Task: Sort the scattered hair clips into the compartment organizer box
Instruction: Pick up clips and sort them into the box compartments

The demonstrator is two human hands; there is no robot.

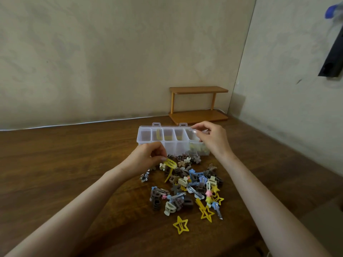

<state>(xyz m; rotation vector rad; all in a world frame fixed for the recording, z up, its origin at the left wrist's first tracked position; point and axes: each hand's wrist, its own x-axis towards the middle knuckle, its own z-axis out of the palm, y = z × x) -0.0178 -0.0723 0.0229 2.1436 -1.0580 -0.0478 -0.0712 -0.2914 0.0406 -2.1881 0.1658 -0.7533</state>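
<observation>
A clear plastic organizer box (pixel 146 135) with several compartments stands open on the wooden table (pixel 55 164). Its rightmost compartment holds small pale clips, and a yellow clip leans in the second one. My left hand (pixel 146 158) pinches a yellow hair clip (pixel 169 164) just in front of the box, above the pile. My right hand (pixel 211 138) hovers over the box's right end, fingertips pinched on something small that I cannot make out. A pile of scattered hair clips (pixel 185 190) in brown, blue, cream and yellow lies in front of the box, with a yellow star clip (pixel 181 225) nearest me.
A small two-level wooden shelf (pixel 198 104) stands in the table's far right corner against the wall. A white cable (pixel 74 124) runs along the table's back edge. A dark object (pixel 334 58) hangs on the right wall.
</observation>
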